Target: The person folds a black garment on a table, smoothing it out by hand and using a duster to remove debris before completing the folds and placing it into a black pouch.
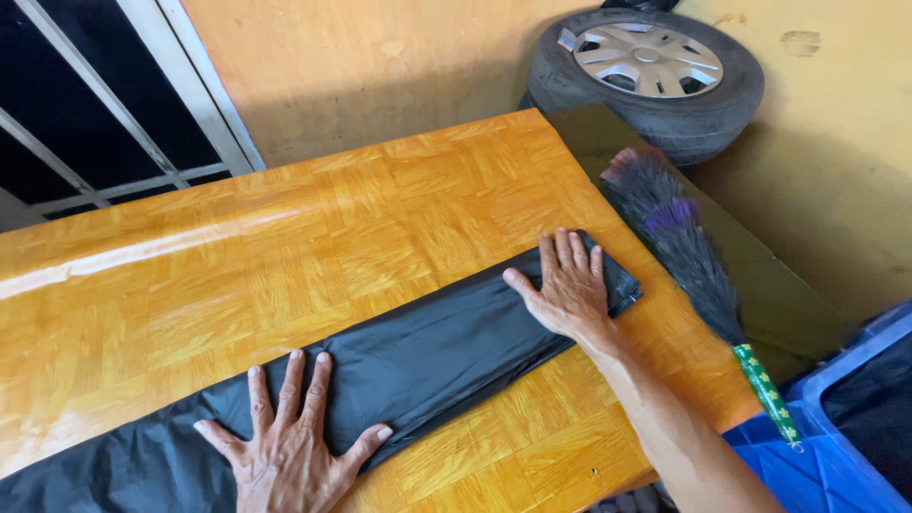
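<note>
Both hands, left hand [290,432] and right hand [567,285], press flat with fingers spread on a long folded black plastic bag [427,356] lying across the glossy orange wooden desk [285,247].

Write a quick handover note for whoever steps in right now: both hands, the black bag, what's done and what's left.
Left hand: flat, fingers spread, pressing the black plastic bag near its middle.
Right hand: flat on the bag's far end, by the table edge.
Bag: lies folded into a long, narrow strip across the wooden table.
Done: flattened lengthwise.
Left: probably folding it shorter.
Nearby: feather duster, blue crate, tyre.
</note>
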